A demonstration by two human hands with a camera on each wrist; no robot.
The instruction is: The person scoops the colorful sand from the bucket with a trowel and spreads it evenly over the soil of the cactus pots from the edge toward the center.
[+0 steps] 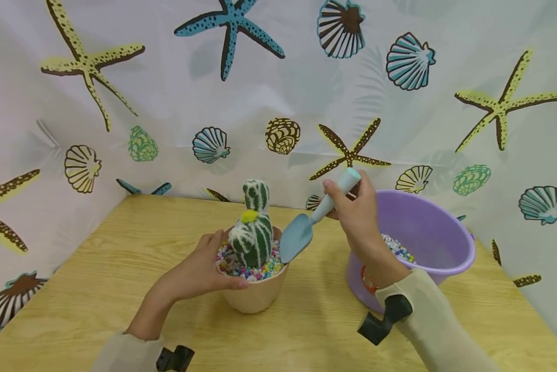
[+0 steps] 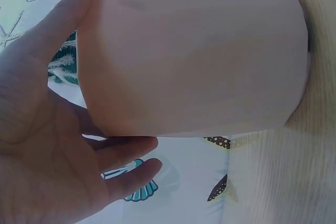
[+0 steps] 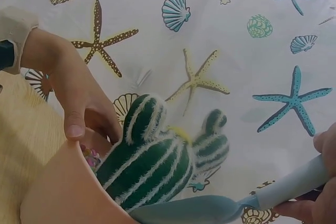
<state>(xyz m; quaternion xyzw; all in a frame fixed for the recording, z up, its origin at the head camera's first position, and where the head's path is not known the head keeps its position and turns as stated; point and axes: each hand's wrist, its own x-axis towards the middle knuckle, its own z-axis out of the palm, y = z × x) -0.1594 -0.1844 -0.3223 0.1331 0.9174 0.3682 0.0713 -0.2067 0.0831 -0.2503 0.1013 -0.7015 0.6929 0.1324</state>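
A peach flowerpot stands on the table, holding a green cactus with white fuzz and a yellow flower, bedded in multicoloured beads. My left hand grips the pot's left rim, thumb at the front and fingers behind, as the left wrist view also shows. My right hand holds a light blue trowel by its handle. The trowel's blade tips downward at the pot's right rim, beside the cactus. In the right wrist view the blade lies along the rim, and the cactus leans in that picture.
Right of the pot, behind my right forearm, stands a purple bucket with small beads inside. The wooden table meets a hanging white cloth printed with starfish and shells.
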